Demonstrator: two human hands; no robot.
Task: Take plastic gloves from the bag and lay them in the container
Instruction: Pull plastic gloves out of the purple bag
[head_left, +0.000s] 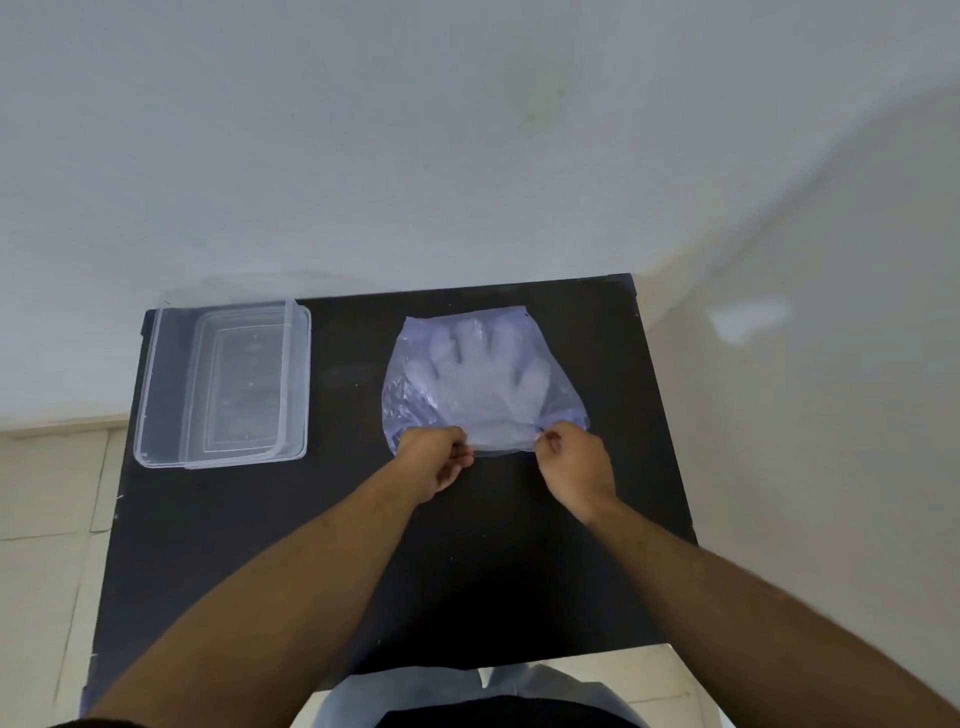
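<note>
A thin bluish plastic bag (410, 400) lies flat on the black table (363, 519), right of centre. Through it shows a stack of clear plastic gloves (483, 374), fingers spread toward the wall. My left hand (434, 460) pinches the bag's near edge at its left corner. My right hand (574, 467) pinches the same edge at its right side. A clear rectangular container (166, 384) sits open at the table's far left; nothing is visible inside it.
The table's back edge meets a pale wall (467, 156). Tiled floor (47, 519) shows past the left edge and at the near edge, where my legs are. Bare black surface lies between container and bag.
</note>
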